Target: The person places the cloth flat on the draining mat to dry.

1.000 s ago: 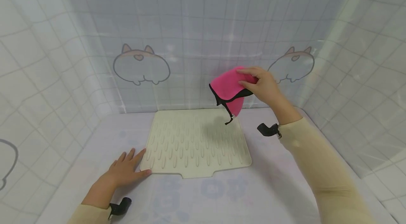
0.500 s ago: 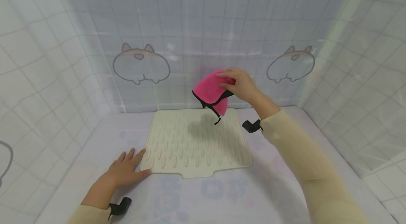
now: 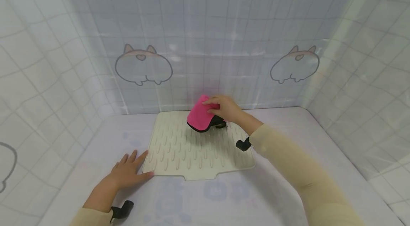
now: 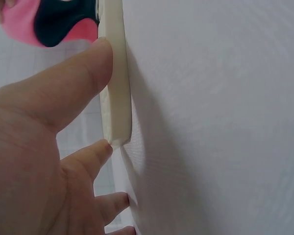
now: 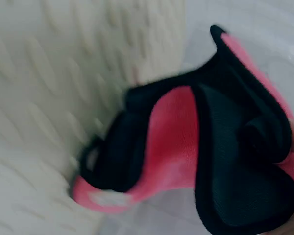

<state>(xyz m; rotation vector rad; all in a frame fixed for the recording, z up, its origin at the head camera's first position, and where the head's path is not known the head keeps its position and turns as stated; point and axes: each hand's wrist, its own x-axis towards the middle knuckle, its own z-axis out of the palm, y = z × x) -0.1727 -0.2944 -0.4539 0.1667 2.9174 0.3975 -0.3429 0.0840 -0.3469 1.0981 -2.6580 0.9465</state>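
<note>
My right hand [image 3: 226,108] pinches a soft pink fabric piece with black edging [image 3: 198,116] between thumb and fingers, low over the far half of a cream ridged board [image 3: 195,158]. In the right wrist view the fabric piece [image 5: 174,137] is folded, with a black lining, a small black loop and a white label; its lower end overlaps the ridges of the board [image 5: 34,122]. My left hand [image 3: 126,172] rests with spread fingers at the board's front left corner. Thumb and index fingertip of the left hand [image 4: 34,147] touch the board's edge [image 4: 118,98] in the left wrist view.
The board lies on a pale, faintly printed tabletop [image 3: 205,201]. Walls of white grid-patterned sheet [image 3: 205,33] with cartoon animal drawings stand behind and on both sides. A black wrist camera [image 3: 121,210] sits on the left wrist, another [image 3: 243,144] on the right.
My right hand has carried the pink fabric piece leftward, then down from in front of the back wall to close over the board. The left hand has stayed in place.
</note>
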